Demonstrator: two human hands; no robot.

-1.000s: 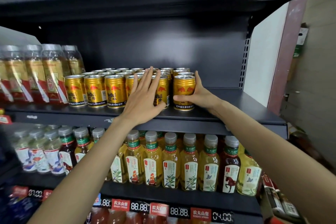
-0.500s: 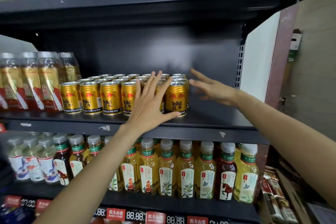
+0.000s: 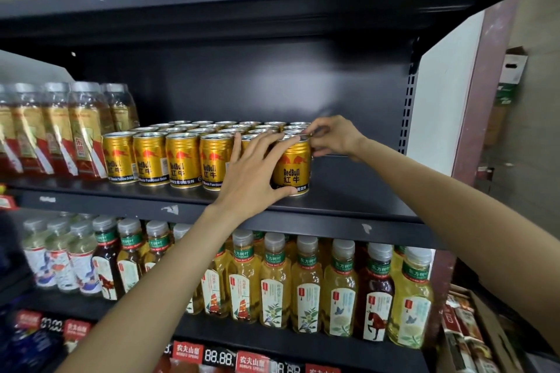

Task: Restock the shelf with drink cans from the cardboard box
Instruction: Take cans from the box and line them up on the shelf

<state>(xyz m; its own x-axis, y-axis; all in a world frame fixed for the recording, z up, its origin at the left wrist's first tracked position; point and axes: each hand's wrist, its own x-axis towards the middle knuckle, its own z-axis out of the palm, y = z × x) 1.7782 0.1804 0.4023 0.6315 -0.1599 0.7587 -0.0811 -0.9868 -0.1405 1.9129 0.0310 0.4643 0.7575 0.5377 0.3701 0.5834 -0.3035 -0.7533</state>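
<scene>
Gold aluminium drink cans [image 3: 181, 157] stand upright in rows on the black metal shelf [image 3: 348, 200], toward its left and middle. The left hand [image 3: 254, 172], fingers straight and spread, presses flat against the front-row cans, its thumb touching the base of the rightmost gold can [image 3: 292, 166] near the front edge. The right hand [image 3: 333, 136], fingers curled, appears to pinch that can's top rim. Bottled teas [image 3: 306, 285] fill the shelf below.

Both bare arms reach forward, the left hand [image 3: 254, 172] flat with straight, spread fingers, the right hand [image 3: 331, 136] with fingers curled inward.
</scene>
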